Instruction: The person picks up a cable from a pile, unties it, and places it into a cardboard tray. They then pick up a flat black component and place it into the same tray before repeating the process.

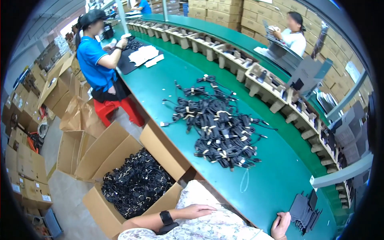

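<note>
My left hand (199, 211) lies flat on the patterned cloth over my lap, fingers stretched out and holding nothing. At the table's near edge rests my right hand (281, 225), its fingers curled in and pressed together, with nothing visible in them. Just right of it is a pile of flat black plastic pieces (303, 208), some fanned out. A heap of black cables (218, 124), coiled and tied with pale bands, covers the middle of the green table (276, 172). A loop of clear cord (244, 180) lies between the heap and me.
An open cardboard box (96, 204) full of tied black cables (136, 184) stands at my left. Beyond the table runs a row of molded pulp trays (266, 86). A blue-shirted co-worker (94, 60) handles things at far left; another person (294, 36) works across. A metal bar (342, 172) crosses at right.
</note>
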The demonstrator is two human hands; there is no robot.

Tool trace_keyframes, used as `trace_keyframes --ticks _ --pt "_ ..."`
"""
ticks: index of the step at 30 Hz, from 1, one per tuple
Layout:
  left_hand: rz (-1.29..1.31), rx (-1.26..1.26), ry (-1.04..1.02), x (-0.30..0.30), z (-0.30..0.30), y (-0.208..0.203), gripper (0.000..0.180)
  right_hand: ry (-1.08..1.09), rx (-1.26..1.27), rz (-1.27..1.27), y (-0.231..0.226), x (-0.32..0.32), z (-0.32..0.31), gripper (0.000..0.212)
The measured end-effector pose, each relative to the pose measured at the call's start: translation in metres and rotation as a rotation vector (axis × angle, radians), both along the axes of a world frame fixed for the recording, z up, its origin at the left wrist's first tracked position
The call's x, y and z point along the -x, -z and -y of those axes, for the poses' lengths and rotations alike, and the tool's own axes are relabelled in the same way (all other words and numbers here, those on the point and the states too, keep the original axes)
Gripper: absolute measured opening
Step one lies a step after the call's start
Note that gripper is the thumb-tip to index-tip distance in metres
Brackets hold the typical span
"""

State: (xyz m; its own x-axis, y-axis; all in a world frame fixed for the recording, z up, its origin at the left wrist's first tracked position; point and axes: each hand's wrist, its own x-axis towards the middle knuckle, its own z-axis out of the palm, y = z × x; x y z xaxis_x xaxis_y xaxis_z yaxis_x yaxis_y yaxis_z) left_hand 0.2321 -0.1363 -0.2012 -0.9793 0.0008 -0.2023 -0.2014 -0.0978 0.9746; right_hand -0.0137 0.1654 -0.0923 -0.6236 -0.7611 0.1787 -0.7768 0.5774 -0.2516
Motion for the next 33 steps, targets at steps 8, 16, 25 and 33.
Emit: trace_keyframes --ticks 8,16,25,33 --pt "0.194 0.368 -0.017 0.085 -0.029 0.071 0.031 -0.096 0.243 0.009 0.002 0.016 0.002 0.017" --pt "0.08 0.423 0.133 0.168 -0.092 0.076 0.031 -0.049 0.225 -0.016 0.007 0.019 -0.004 0.014" --pt "0.086 0.323 0.333 0.174 -0.182 0.092 0.031 -0.12 0.306 0.173 0.006 0.049 0.005 0.006" --pt "0.086 0.382 0.333 0.171 -0.171 0.086 0.032 -0.125 0.315 0.201 0.009 0.049 -0.007 0.009"
